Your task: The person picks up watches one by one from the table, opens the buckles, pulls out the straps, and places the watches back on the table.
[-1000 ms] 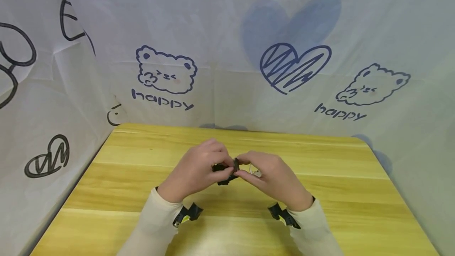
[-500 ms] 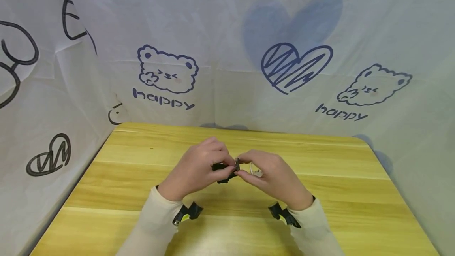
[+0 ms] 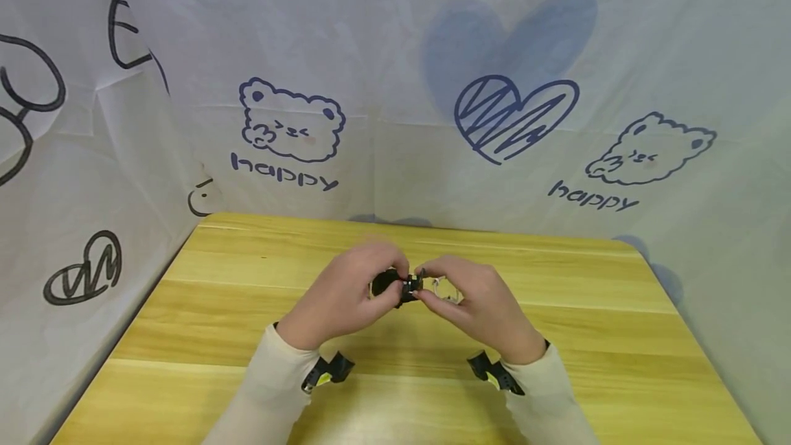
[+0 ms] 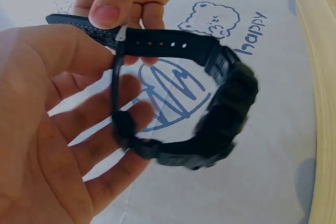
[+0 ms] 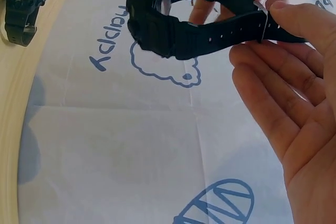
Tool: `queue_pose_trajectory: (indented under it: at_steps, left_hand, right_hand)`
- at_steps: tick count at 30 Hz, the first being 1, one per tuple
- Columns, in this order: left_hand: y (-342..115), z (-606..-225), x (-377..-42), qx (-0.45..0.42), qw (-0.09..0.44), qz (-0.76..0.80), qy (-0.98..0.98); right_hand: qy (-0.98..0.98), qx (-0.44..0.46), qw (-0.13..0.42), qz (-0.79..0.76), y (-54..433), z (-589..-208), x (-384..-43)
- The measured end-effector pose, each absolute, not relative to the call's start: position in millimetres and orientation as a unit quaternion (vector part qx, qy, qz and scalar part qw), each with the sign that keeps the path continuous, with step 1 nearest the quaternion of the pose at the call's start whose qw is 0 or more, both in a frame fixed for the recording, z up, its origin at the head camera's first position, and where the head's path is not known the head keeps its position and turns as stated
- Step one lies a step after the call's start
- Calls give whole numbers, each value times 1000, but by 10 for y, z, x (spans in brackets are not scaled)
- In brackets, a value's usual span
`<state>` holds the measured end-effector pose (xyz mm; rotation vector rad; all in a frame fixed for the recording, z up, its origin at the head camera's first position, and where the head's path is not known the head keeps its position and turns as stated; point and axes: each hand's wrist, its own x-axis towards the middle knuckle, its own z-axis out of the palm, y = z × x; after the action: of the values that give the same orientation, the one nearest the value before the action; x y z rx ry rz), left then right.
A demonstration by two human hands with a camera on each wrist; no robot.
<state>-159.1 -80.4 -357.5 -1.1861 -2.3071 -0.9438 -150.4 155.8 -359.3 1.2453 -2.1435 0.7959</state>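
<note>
Presently holding up a black sports watch (image 4: 231, 103) above the table (image 3: 395, 397), between left hand (image 3: 346, 290) and right hand (image 3: 485, 304), with its band closed into a loop and its case hanging low, beneath both pinches. Worth reading first: the line of the perforated strap (image 4: 163, 38), up from the case on the right side of the loop, through the buckle (image 4: 122, 34) and out past it as a free tail, so with its long axis running roughly upright rather than flat along the table. Nearer to the buckle with the left hand, gripping there between thumb and finger; nearer to the tail with the right hand, pressing thumb against fingers across the strap. Nearly closed at both pinches, with little more than strap between; loosely bent and holding nothing in the other left fingers, straighter and likewise free in the other right fingers. Impossible to tell whether pinned in any hole at the buckle. Also visible in the right wrist view, on the table and well apart from the held one: a second, digital watch (image 5: 25, 6).
</note>
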Motion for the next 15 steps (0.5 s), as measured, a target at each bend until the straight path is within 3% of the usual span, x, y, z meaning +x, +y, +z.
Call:
queue_pose_trajectory:
  at_steps: [4, 15]
  left_hand:
    - [-823, -3565, -1585, -427, 175, -328, -824]
    - [-838, -3573, -1609, -445, 212, -363, -791]
  right_hand:
    - [-804, 443, 263, 297, 1559, -3591, -1498]
    - [-805, 419, 215, 361, 1568, -3587, -1492]
